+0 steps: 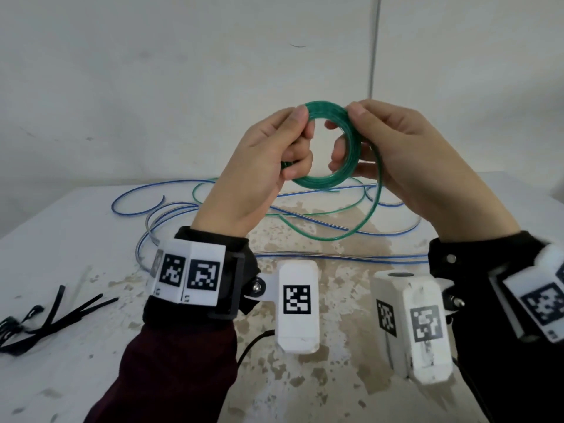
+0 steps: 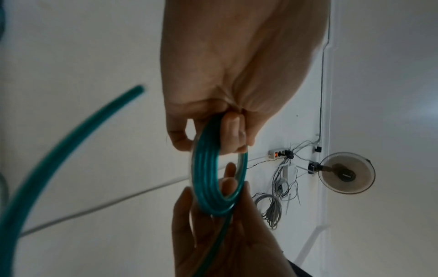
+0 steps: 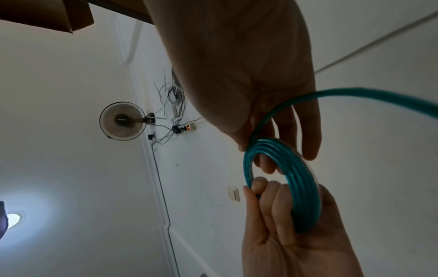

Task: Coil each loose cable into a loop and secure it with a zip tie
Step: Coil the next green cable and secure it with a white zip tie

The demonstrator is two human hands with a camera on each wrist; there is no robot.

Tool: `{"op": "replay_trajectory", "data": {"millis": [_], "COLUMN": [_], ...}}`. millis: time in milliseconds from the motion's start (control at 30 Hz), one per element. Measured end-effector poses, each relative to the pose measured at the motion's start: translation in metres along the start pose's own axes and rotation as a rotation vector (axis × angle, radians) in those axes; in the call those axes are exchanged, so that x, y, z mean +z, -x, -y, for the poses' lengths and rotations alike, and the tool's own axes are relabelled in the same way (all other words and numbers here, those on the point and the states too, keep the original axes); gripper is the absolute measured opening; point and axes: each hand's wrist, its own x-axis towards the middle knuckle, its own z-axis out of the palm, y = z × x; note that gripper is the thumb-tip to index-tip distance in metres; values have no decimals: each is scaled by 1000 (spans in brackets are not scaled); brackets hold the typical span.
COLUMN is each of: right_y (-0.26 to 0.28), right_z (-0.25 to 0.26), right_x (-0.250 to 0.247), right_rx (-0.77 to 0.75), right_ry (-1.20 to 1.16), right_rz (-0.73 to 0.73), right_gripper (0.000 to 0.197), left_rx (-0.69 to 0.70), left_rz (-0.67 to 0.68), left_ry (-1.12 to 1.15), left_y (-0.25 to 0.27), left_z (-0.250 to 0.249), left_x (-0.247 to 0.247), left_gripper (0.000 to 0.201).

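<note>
Above the table I hold a green cable coil (image 1: pixel 323 180) of several turns upright between both hands. My left hand (image 1: pixel 294 138) pinches its left side with thumb on top and fingers curled through the ring. My right hand (image 1: pixel 348 134) pinches the right side the same way. The coil's loose green tail (image 1: pixel 323 236) hangs from the right hand in a wide arc down to the table. The left wrist view shows the coil (image 2: pixel 208 187) under my left hand (image 2: pixel 227 135). In the right wrist view the coil (image 3: pixel 301 196) sits below my right hand (image 3: pixel 272 150).
A long blue cable (image 1: pixel 137 209) sprawls in loose loops over the back of the stained white table (image 1: pixel 76 245). Black zip ties (image 1: pixel 70 309) lie at the left edge beside a small dark bundle (image 1: pixel 9 328). A white wall stands close behind.
</note>
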Motion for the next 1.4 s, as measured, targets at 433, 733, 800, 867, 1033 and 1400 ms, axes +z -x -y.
{"op": "replay_trajectory", "data": {"millis": [433,733,800,867,1033,1400], "right_y": [0,-1,-1,-1,-1,-1], "right_z": [-6,-6,-6,-5,-1,-4], "right_x": [8,5,4,4,2,10], "right_rx": [73,69,86,85,15,42], "right_ry": [74,26,-48,-128,-166,-68], "right_rz": [40,107,123,144,110,112], "right_gripper": [19,37,38,38,37,21], "left_rx": [-244,-126,-106,-100,-161,-145], "left_rz": [215,41,-18,-47,55,81], "left_ry": [-157,-28,63,123,122,-120], "left_y": [7,5,3,2,4,5], "left_z": [-4,-6,-6,-5,-11,-7], "left_x": [-2,-7,-6,-6,-4,-9], "left_gripper": [31,30,31,32,30,34]}}
